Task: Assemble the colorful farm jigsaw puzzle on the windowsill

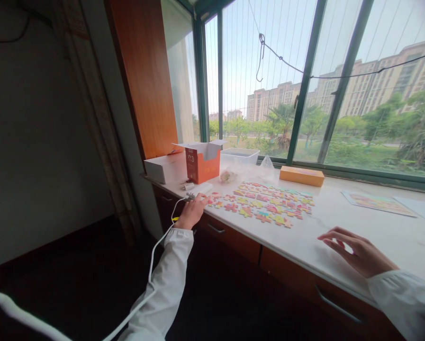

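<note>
While the head view looks down across a white marble surface (326,210), the left hand (193,211) reaches in from its front edge, fingers stretched toward a loose spread of pink, yellow and orange cardboard jigsaw pieces (258,203), its nearest fingertips just beside the first of them. It may be gripping something small, though this angle hides the fingertips, so I cannot tell. The right hand (357,251) lies open and relaxed on the bare marble, well to the right of the pieces. A thin white cable (158,253) runs up the left sleeve to a small grey plug (189,197) by that hand; a tug on it, or a careless sweep of a white cuff, could shove pieces out of place or over the front edge. Behind them stand an open orange cardboard box (202,163) and a flat orange box (301,176), while a printed picture card (377,203) lies to the right
</note>
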`<action>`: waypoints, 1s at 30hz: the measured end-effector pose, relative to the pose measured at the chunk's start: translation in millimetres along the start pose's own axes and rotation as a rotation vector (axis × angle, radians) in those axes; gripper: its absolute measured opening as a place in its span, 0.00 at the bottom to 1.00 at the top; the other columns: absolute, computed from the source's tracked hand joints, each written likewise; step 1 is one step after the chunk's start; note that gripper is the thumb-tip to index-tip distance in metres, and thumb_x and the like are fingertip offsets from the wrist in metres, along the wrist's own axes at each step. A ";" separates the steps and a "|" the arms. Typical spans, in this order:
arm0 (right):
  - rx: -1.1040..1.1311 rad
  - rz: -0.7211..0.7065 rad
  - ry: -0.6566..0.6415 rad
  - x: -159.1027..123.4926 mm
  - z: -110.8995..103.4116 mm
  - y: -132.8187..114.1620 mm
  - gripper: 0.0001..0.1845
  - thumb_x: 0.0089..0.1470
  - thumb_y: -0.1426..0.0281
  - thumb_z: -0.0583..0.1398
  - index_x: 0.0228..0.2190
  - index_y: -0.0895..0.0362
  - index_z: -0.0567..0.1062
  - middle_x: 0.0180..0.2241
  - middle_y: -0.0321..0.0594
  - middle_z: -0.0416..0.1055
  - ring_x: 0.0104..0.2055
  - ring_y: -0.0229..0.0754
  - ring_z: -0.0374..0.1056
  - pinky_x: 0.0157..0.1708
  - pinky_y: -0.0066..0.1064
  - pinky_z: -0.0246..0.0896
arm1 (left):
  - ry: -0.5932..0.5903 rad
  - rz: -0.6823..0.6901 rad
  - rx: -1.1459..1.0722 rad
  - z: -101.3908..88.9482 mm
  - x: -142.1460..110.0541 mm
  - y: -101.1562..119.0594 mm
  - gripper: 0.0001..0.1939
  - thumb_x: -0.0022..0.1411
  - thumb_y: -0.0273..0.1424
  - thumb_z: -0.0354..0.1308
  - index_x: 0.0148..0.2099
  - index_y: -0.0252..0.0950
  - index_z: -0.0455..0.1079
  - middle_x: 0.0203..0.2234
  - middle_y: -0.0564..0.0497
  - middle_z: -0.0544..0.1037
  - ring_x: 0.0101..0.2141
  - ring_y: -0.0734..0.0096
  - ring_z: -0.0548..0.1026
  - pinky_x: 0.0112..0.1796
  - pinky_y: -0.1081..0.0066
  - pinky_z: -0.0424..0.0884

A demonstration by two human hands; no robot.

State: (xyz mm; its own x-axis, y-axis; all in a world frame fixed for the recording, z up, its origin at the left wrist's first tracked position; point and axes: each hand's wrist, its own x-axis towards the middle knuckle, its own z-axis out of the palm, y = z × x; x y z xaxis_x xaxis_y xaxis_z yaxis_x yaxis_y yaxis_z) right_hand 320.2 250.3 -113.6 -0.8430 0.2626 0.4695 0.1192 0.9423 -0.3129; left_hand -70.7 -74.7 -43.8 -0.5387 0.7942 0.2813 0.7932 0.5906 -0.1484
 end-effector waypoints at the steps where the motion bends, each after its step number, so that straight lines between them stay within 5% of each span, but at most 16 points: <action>1: -0.001 0.000 -0.004 0.0 -0.4 -0.7 0.20 0.61 0.51 0.54 0.39 0.47 0.81 0.38 0.44 0.78 0.35 0.44 0.76 0.35 0.32 0.72 | -0.007 0.039 -0.013 0.3 -4.8 5.1 0.28 0.71 0.23 0.36 0.66 0.49 0.61 0.59 0.42 0.65 0.41 0.62 0.78 0.44 0.63 0.73; 5: 0.001 -0.010 -0.008 0.0 -2.0 -3.0 0.20 0.62 0.52 0.54 0.39 0.48 0.81 0.38 0.45 0.79 0.35 0.44 0.76 0.34 0.31 0.72 | -0.061 0.117 0.035 1.7 -23.1 22.9 0.30 0.69 0.20 0.38 0.65 0.52 0.61 0.60 0.45 0.64 0.40 0.63 0.78 0.43 0.62 0.74; 11: -0.013 -0.041 -0.013 0.3 -3.1 -2.7 0.19 0.62 0.53 0.54 0.39 0.48 0.81 0.37 0.42 0.79 0.35 0.41 0.76 0.35 0.28 0.71 | -0.060 0.042 0.094 2.5 -31.6 23.9 0.27 0.70 0.21 0.38 0.64 0.48 0.61 0.57 0.41 0.65 0.38 0.64 0.79 0.41 0.63 0.74; 18: -0.016 -0.046 -0.030 -1.5 -2.1 0.3 0.17 0.62 0.54 0.55 0.40 0.47 0.80 0.38 0.42 0.78 0.36 0.41 0.76 0.36 0.28 0.71 | -0.047 -0.206 0.107 5.8 -11.7 4.6 0.24 0.71 0.24 0.36 0.60 0.40 0.67 0.52 0.38 0.68 0.40 0.59 0.78 0.41 0.59 0.74; 30: -0.001 -0.018 -0.015 -3.8 2.7 -1.9 0.20 0.63 0.53 0.53 0.39 0.49 0.81 0.38 0.43 0.78 0.37 0.42 0.75 0.39 0.30 0.70 | -0.040 -0.198 0.045 22.4 10.1 -4.2 0.23 0.73 0.27 0.37 0.60 0.46 0.68 0.54 0.42 0.68 0.39 0.63 0.78 0.41 0.63 0.72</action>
State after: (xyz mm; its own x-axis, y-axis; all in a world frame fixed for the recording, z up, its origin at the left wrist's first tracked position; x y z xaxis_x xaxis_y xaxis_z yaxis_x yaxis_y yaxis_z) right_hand 321.8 247.0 -117.0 -0.8526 0.2421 0.4631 0.1041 0.9471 -0.3035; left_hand -85.9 -65.9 -61.5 -0.6945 0.6664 0.2713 0.6576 0.7409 -0.1366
